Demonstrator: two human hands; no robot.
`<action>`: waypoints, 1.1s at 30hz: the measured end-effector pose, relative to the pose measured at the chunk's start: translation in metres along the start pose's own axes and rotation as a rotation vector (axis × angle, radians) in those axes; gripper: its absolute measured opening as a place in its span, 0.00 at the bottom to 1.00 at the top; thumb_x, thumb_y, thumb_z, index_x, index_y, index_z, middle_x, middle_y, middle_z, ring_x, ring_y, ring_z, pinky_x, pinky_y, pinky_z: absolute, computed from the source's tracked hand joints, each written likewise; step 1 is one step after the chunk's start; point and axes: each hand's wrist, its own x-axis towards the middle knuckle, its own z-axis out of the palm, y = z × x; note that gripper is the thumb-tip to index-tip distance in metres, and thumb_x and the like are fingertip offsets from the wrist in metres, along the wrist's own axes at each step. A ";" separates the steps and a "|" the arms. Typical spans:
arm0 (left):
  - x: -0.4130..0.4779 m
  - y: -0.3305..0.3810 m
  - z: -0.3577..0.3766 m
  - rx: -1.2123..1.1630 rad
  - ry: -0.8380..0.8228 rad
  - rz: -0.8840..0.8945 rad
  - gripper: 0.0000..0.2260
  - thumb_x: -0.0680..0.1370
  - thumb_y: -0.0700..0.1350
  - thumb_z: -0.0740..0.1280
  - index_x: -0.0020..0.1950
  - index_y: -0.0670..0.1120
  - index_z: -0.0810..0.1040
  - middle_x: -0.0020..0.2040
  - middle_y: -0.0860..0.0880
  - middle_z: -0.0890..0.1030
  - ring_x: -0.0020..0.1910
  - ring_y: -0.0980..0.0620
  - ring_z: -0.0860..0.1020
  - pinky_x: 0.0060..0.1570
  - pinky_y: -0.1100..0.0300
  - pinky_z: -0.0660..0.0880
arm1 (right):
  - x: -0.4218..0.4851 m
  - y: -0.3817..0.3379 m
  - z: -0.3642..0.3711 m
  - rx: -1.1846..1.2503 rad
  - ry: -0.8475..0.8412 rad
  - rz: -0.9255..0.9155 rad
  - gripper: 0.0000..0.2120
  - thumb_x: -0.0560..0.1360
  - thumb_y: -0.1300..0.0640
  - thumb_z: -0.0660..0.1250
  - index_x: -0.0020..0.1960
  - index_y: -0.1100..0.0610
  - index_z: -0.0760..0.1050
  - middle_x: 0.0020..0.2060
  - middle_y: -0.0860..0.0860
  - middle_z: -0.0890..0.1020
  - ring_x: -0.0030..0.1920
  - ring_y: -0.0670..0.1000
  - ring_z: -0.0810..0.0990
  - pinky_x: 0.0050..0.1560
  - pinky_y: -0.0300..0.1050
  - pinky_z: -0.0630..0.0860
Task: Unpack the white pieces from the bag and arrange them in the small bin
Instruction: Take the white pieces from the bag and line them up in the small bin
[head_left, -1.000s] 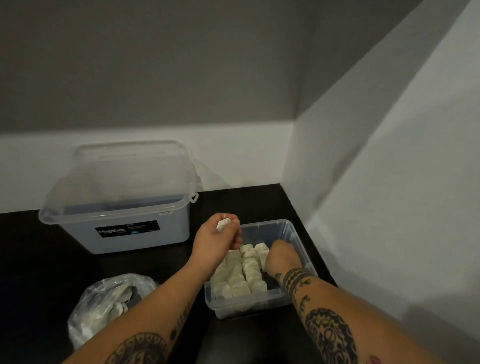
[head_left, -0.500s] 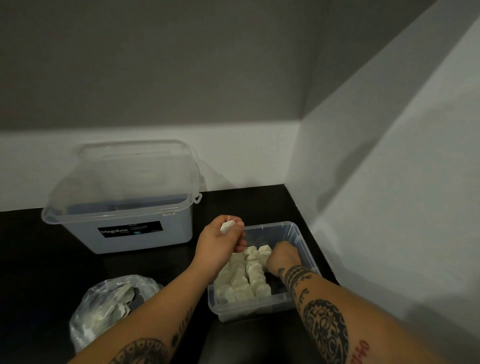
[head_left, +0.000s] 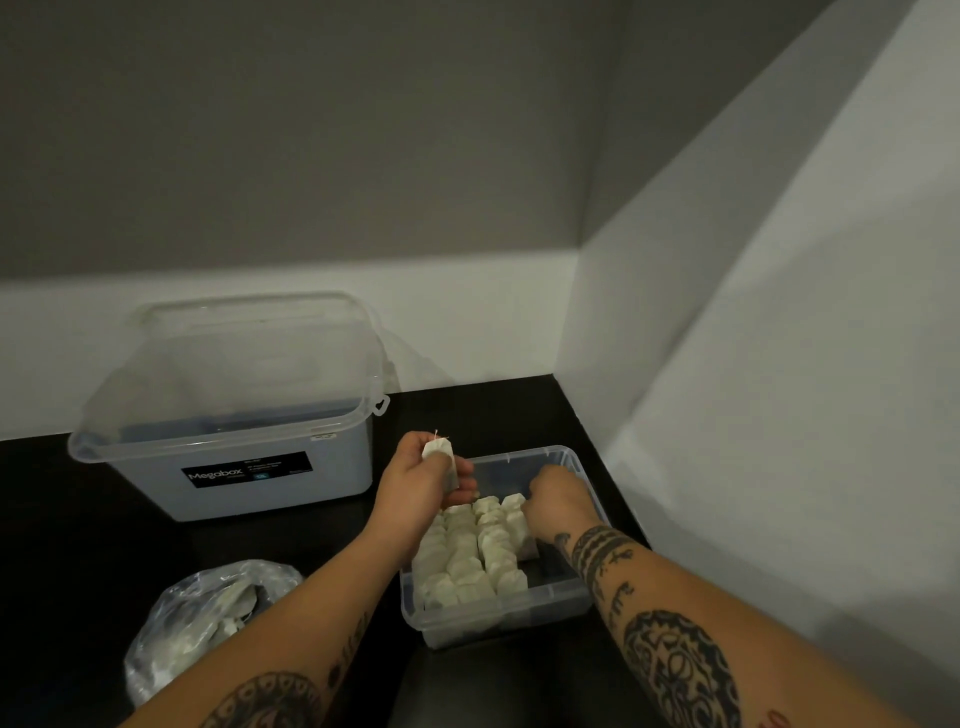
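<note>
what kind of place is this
Likely a home storage corner, though I can't be sure: a dark countertop against bare walls, a lidded Megabox tub, and a small bin of white pieces.

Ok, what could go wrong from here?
The left hand pinches a white piece by the small bin's far left corner; a slip might drop it outside. The right hand reaches in beside the tightly packed rows and could knock some over.

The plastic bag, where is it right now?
Head view: the plastic bag sits lower left on the dark table, beside the left forearm, in front of the big clear box.
</note>
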 end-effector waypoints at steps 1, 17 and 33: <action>-0.001 0.000 0.001 0.004 -0.010 0.009 0.07 0.84 0.39 0.60 0.59 0.48 0.74 0.51 0.39 0.84 0.50 0.40 0.85 0.52 0.44 0.84 | -0.002 -0.001 -0.007 0.032 0.008 -0.022 0.12 0.81 0.60 0.65 0.64 0.60 0.76 0.60 0.55 0.81 0.59 0.53 0.80 0.50 0.41 0.76; -0.005 0.010 0.025 -0.031 -0.152 0.002 0.09 0.80 0.40 0.70 0.59 0.46 0.82 0.56 0.43 0.85 0.57 0.44 0.83 0.60 0.48 0.79 | -0.034 -0.005 -0.046 0.564 0.004 -0.398 0.02 0.79 0.52 0.70 0.50 0.48 0.81 0.42 0.44 0.83 0.43 0.42 0.82 0.45 0.36 0.77; 0.017 -0.029 -0.016 1.117 -0.103 0.332 0.23 0.82 0.45 0.65 0.76 0.57 0.69 0.80 0.52 0.65 0.80 0.48 0.59 0.78 0.46 0.61 | -0.016 0.010 -0.001 0.029 -0.069 0.048 0.12 0.81 0.60 0.65 0.63 0.59 0.77 0.57 0.55 0.82 0.57 0.53 0.81 0.47 0.41 0.76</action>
